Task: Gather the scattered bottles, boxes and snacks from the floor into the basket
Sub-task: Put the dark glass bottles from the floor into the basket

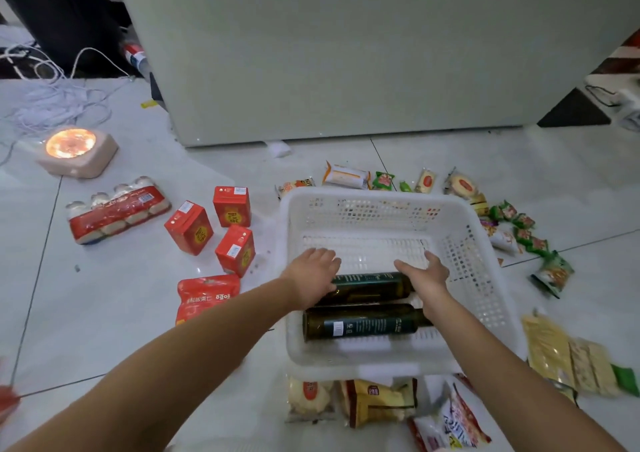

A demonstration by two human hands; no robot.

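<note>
A white perforated basket (363, 193) stands on the tiled floor. Two dark green glass bottles lie side by side in its near half: one (370, 287) farther, one (363, 323) nearer. My left hand (311, 275) rests palm down on the farther bottle's base end, fingers stretched out. My right hand (424, 273) lies over its neck end, fingers spread. Left of the basket are three red boxes (188, 228), a red pouch (206, 295) and a wrapped pack of small bottles (117, 209). Snack packets lie behind (346, 176), to the right (519, 223) and in front (377, 403).
A big white cabinet (346, 53) stands right behind the basket. A glowing round lamp in a pink base (74, 150) sits on the floor at far left, with tangled white cables (52, 98) behind it. Yellow flat packets (568, 354) lie near my right forearm.
</note>
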